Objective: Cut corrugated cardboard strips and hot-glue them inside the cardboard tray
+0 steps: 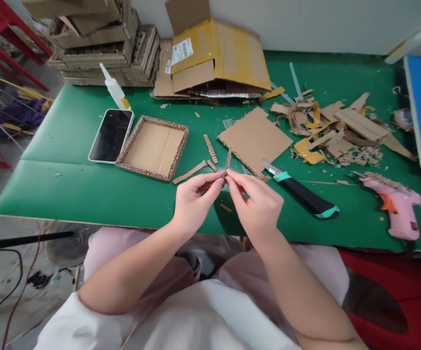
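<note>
My left hand (199, 199) and my right hand (256, 201) meet fingertip to fingertip over the table's front part. Between them they pinch a narrow cardboard strip (228, 159), whose free end points away from me; the rest is hidden by my fingers. Beyond my right hand lies a flat cardboard piece (257, 138). A utility knife (301, 192) with its blade out rests to the right. Left of my hands sits a shallow cardboard tray (154, 148) with corrugated edging. Loose cardboard strips (210, 148) lie near my left hand.
A phone (111, 136) and a glue bottle (115, 92) are at the left. A pink glue gun (396, 204) lies at the right, below a heap of cardboard scraps (338, 129). Stacked cardboard trays (104, 53) and a taped box (218, 56) stand at the back.
</note>
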A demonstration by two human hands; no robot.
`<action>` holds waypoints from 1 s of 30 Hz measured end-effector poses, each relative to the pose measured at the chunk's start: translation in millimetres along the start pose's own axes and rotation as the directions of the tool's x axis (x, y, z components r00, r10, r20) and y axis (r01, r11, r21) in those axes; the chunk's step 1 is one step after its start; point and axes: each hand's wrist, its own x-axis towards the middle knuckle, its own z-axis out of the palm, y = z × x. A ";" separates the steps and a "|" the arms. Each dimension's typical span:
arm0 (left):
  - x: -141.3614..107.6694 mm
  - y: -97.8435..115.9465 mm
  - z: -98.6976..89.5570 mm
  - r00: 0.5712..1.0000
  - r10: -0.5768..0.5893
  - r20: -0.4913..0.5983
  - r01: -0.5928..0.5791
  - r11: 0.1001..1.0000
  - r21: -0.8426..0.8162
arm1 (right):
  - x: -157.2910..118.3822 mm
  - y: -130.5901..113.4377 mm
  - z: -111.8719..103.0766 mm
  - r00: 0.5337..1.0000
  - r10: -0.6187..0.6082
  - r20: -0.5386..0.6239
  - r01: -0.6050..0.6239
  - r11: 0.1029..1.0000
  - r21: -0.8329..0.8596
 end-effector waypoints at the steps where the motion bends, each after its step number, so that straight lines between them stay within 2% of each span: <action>1: 0.1 -0.2 0.0 1.000 -0.004 0.002 0.004 1.000 -0.001 | 0.2 0.1 0.1 1.000 0.020 0.005 -0.020 1.000 0.002; 4: 0.7 -0.6 0.2 0.999 -0.033 0.003 0.033 0.999 -0.013 | 0.2 0.0 0.3 0.999 0.042 0.009 -0.042 0.999 -0.014; 9: 1.0 0.9 0.7 0.994 -0.109 0.016 0.109 0.992 -0.070 | -0.6 -0.6 -0.2 1.000 -0.015 0.014 0.015 0.999 -0.037; 15: 1.3 0.7 -0.1 0.996 -0.088 0.001 0.088 0.995 -0.052 | -1.5 -0.8 0.6 0.999 0.032 0.020 -0.032 0.999 -0.007; 25: 2.3 -0.9 -1.1 0.998 -0.068 0.007 0.069 0.998 -0.016 | 1.3 -4.7 -1.3 0.971 0.226 0.073 -0.234 0.962 0.142; 28: 2.4 0.3 -1.0 0.997 -0.076 0.012 0.076 0.997 -0.011 | 1.6 -5.0 -2.1 0.947 0.305 0.103 -0.319 0.931 0.179; 30: 2.4 1.2 -0.7 0.997 -0.075 0.015 0.075 0.997 -0.015 | 0.8 -3.8 -1.6 0.913 0.380 0.151 -0.407 0.878 0.252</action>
